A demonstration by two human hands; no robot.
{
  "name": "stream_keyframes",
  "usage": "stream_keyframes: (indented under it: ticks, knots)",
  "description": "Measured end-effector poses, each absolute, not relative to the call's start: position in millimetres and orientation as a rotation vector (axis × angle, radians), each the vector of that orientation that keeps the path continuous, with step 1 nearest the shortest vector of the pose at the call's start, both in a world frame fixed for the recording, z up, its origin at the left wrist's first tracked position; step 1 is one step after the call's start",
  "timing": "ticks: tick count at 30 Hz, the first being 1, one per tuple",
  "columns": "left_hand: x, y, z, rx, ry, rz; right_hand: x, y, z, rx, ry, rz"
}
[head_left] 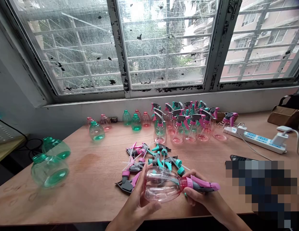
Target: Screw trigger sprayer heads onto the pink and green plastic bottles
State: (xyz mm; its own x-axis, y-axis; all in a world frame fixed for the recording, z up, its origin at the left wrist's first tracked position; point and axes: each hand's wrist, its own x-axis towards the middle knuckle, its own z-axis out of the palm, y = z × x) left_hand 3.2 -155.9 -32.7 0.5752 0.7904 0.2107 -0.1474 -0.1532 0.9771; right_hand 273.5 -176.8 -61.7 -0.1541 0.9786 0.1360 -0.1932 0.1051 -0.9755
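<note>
A clear pink spray bottle (pixel 163 186) lies sideways in the air above the table's front, its base to the left. My left hand (pixel 137 202) is wrapped around the base end. At the neck, my right hand (pixel 199 192) grips the pink and grey trigger spray head (pixel 199 183), which sits on the bottle's mouth. Whether it is fully screwed down I cannot tell. Just behind my hands is a pile of loose spray heads, some pink and grey (pixel 126 183), others teal and grey (pixel 161 157), with thin white tubes.
Several bottles with spray heads (pixel 178 133) stand at the back. Headless green bottles (pixel 50 173) and pink bottles (pixel 146 119) stand left and back. A white power strip (pixel 257 139) with cables, a phone-like dark object (pixel 241 158) and a brown bag (pixel 285 115) occupy the right.
</note>
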Motion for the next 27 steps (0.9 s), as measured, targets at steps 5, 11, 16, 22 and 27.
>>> stream_keyframes:
  ticks: [5, 11, 16, 22, 27]
  knots:
    - [2.9, -157.4, -34.5, 1.529, 0.6, 0.903, 274.6, -177.4, -58.5, -0.891, -1.245, 1.308]
    - [2.1, -155.1, -41.9, 1.553, 0.564, 0.932, 273.7, -177.5, -58.7, -0.876, -1.24, 1.322]
    - [5.5, -156.5, -34.8, 1.458, 0.534, 0.907, 272.5, -177.4, -58.7, -0.9, -1.236, 1.333]
    - [3.9, -156.9, -42.4, 1.581, 0.596, 0.939, 272.6, -177.8, -55.2, -0.889, -1.227, 1.3]
    - [3.0, -153.7, -42.6, 1.581, 0.599, 0.905, 272.7, -177.2, -61.0, -0.896, -1.233, 1.319]
